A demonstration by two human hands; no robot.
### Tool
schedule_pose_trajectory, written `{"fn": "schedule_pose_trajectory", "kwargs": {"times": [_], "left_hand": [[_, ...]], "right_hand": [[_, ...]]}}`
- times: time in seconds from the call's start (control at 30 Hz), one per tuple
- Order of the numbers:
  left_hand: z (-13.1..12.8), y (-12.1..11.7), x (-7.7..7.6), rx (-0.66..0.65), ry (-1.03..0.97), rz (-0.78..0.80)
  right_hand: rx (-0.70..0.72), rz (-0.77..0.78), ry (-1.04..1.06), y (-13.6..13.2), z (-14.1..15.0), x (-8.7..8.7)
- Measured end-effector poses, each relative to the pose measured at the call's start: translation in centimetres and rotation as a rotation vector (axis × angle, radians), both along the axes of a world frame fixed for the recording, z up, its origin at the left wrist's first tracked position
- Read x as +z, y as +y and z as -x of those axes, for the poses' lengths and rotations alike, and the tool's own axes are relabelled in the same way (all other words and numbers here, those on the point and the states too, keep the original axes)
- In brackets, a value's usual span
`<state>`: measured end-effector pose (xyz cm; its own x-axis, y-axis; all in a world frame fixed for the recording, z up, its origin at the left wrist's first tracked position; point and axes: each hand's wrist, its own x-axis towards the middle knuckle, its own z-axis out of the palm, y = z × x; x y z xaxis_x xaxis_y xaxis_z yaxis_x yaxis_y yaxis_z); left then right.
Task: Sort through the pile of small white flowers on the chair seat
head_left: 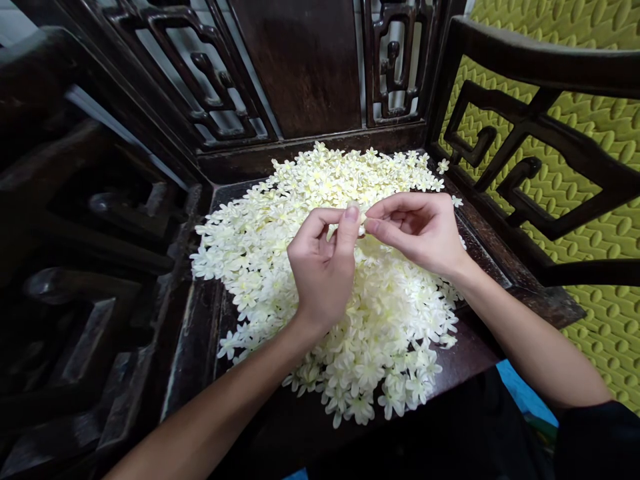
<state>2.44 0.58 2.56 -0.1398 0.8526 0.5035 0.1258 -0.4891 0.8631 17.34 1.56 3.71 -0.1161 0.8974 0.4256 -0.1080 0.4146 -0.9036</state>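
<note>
A big heap of small pale yellow-white artificial flowers covers the seat of a dark wooden chair. My left hand and my right hand meet above the middle of the heap. Both pinch the same small white flower piece between thumb and fingertips. The piece is mostly hidden by the fingers. My forearms reach in from the bottom left and bottom right.
The chair's carved dark back and its right armrest rise around the seat. Another dark carved wooden piece stands to the left. A yellow-green textured wall is behind the right armrest. Blue material shows below.
</note>
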Motion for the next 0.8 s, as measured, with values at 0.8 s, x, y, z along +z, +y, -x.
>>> {"fn": "schedule_pose_trajectory", "kwargs": {"times": [0.8], "left_hand": [[0.1,0.8,-0.6,-0.016,-0.144,0.118]], "right_hand": [[0.102,-0.137,-0.339,-0.3,-0.5,0.2]]}}
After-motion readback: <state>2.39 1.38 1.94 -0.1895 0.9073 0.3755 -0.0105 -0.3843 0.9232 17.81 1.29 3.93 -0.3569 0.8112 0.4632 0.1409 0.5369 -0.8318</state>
